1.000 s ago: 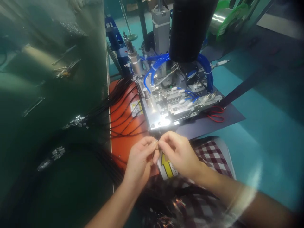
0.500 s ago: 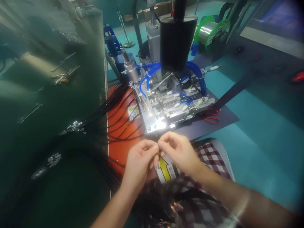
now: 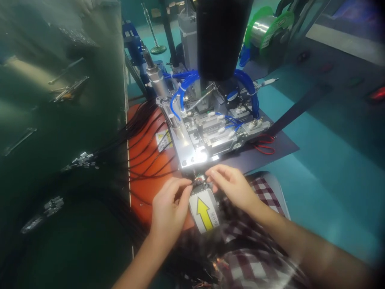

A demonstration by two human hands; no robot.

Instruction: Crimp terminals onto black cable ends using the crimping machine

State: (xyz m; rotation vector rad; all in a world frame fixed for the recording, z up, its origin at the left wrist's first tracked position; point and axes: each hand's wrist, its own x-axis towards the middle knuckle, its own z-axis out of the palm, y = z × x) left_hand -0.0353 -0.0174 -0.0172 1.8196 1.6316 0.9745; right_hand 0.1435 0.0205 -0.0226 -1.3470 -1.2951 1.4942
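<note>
My left hand (image 3: 171,202) is closed in a pinch, thumb and forefinger meeting on what looks like a thin dark cable at the left side of a small metal fixture (image 3: 199,179). To the fixture's right is my right hand (image 3: 231,185), its fingers loosely bent and slightly apart, with nothing visible between them. A small metallic piece with fine wires sits in the fixture, too small to make out. Just below lies a white plate (image 3: 195,220) with a yellow arrow. Behind the fixture stands a machine (image 3: 192,150) with metal slides and blue air tubes.
Black cables (image 3: 147,158) cross the orange plate (image 3: 141,142) to the left, some ending in bundled metal connectors (image 3: 84,159). A black cylinder (image 3: 224,40) hangs over the machine. A green wire spool (image 3: 264,30) is behind at right. Bare copper wire ends (image 3: 221,267) lie near my lap.
My hands were together at the fingertips over the fixture; they have moved apart, the left one leftward, uncovering the fixture and more of the arrow plate. The view has shifted slightly.
</note>
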